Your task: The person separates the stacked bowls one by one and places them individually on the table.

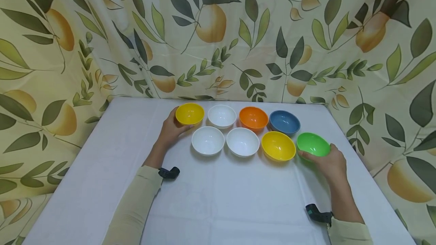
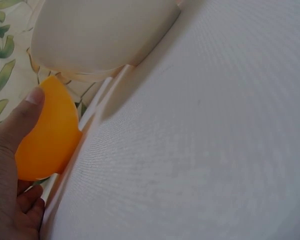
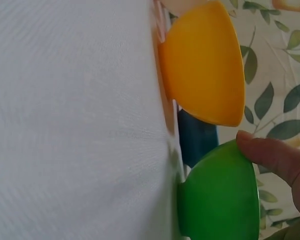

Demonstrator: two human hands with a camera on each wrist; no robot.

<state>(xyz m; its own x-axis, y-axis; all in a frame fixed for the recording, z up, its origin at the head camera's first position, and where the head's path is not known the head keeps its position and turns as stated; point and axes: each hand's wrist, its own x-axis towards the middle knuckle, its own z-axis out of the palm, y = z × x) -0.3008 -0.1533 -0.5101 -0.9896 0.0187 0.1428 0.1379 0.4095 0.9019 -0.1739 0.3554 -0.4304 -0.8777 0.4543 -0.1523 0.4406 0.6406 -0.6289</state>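
My left hand (image 1: 171, 128) grips the yellow bowl (image 1: 189, 114) at the left end of the back row. In the left wrist view its thumb (image 2: 34, 97) lies against that bowl's side, with the other fingers curled by the far side. At the front row's right end, my right hand (image 1: 332, 163) holds the green bowl (image 1: 312, 144) by its side. The right wrist view has the thumb (image 3: 246, 137) at the green bowl's rim. Left of it stands a second yellow bowl (image 1: 278, 146). Both held bowls are upright with nothing inside.
Two white bowls, one left (image 1: 207, 141) and one right (image 1: 243, 142), fill out the front row. Behind them are another white bowl (image 1: 221, 117), an orange bowl (image 1: 253, 119) and a blue bowl (image 1: 284, 122). A white cloth (image 1: 218, 199) covers the table; a patterned curtain (image 1: 218, 59) hangs behind.
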